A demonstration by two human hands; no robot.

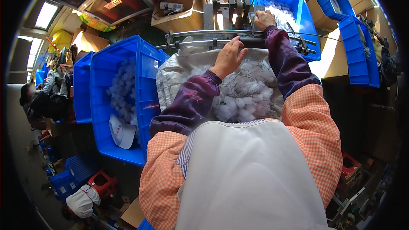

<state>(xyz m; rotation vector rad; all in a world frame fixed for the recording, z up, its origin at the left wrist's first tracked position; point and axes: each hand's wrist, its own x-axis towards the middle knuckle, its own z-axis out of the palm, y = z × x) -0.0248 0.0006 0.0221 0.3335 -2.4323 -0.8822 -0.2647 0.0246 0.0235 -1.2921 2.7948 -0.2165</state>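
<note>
My left hand is just in front of the machine's dark crosswise roller, its fingers stretched out and the thumb apart. Nothing shows in it. Farther forward and to the right, my right hand rests at the side of the dark metal machine with its fingers bent together; whatever they pinch is too small or hidden. Below both hands lies a pale sack heaped with white fluffy pieces and thin, clear comb-like plastic strips.
On the left, a large blue bin holds white round pieces and a white cap. Another blue bin of white pieces stands beyond my right hand. Cardboard box sits behind at left; smaller blue crates hang at right.
</note>
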